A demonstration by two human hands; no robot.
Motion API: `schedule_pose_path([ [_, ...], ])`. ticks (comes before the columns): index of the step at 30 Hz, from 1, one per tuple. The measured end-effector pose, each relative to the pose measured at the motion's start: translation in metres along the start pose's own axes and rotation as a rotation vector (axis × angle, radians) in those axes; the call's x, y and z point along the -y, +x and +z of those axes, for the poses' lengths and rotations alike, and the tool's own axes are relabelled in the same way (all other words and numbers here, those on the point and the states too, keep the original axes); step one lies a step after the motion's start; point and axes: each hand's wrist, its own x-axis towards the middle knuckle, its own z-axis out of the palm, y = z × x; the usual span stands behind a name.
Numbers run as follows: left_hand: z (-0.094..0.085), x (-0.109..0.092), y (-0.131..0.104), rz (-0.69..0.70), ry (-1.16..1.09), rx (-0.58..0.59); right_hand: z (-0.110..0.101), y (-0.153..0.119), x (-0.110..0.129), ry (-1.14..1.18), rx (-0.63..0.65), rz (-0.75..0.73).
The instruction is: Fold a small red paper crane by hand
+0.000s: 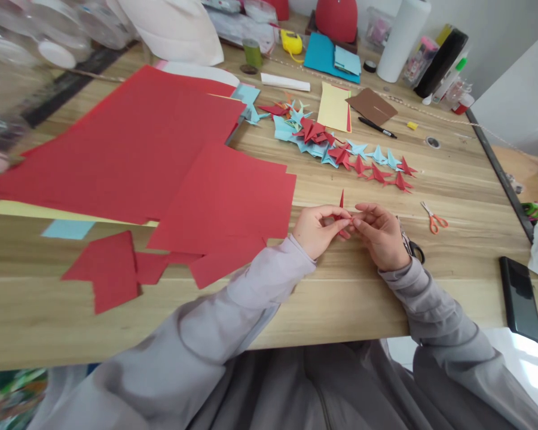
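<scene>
Near the table's front middle, my left hand point(319, 229) pinches a small folded red paper piece point(341, 200), whose thin point sticks up above the fingers. My right hand point(379, 233) meets it from the right, thumb and forefinger pressed together at the same piece; the fingers hide most of its lower part. Beyond my hands lie folded red paper cranes point(378, 174) and light blue paper cranes point(378, 155), several of each, partly heaped. Large red paper sheets point(130, 143) overlap to the left, with smaller red pieces point(115, 272) in front of them.
Orange-handled scissors point(436, 222) lie right of my hands; black-handled scissors point(416, 252) are partly behind my right wrist. A black phone point(520, 298) rests at the right edge. Toward the back are a pen point(377, 127), brown paper point(372, 106), yellow paper point(334, 107) and a tape measure point(291, 42).
</scene>
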Motion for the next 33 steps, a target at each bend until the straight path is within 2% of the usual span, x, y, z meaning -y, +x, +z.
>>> schedule_pose_path([
  [6,-0.004,-0.003,0.003,-0.086,-0.107,0.012,0.000,-0.001,0.005,-0.138,0.062,-0.132],
  [12,-0.009,-0.007,0.006,-0.261,-0.197,0.048,-0.003,0.002,0.013,-0.257,0.078,-0.250],
  [18,-0.010,-0.012,0.006,-0.373,-0.208,0.071,-0.010,0.004,0.016,-0.396,0.200,-0.361],
  [27,-0.011,-0.009,0.007,-0.386,-0.190,0.077,-0.011,0.005,0.015,-0.480,0.199,-0.302],
  [33,-0.011,-0.010,0.007,-0.373,-0.158,0.085,-0.014,0.007,0.015,-0.464,0.236,-0.188],
])
